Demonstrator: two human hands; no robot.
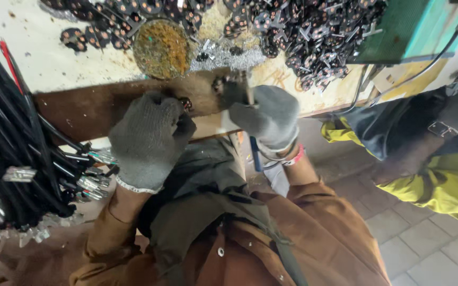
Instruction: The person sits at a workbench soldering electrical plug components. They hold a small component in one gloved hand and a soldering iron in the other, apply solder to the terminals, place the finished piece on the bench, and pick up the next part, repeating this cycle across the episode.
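Head view: left hand in grey glove, fingers curled tight on a small dark plug piece at the brown wooden board. Right hand, also gloved, clamped round a thin tool w/ blue handle, tip near that piece. Black parts pile on the bench behind; cable bundle far left.
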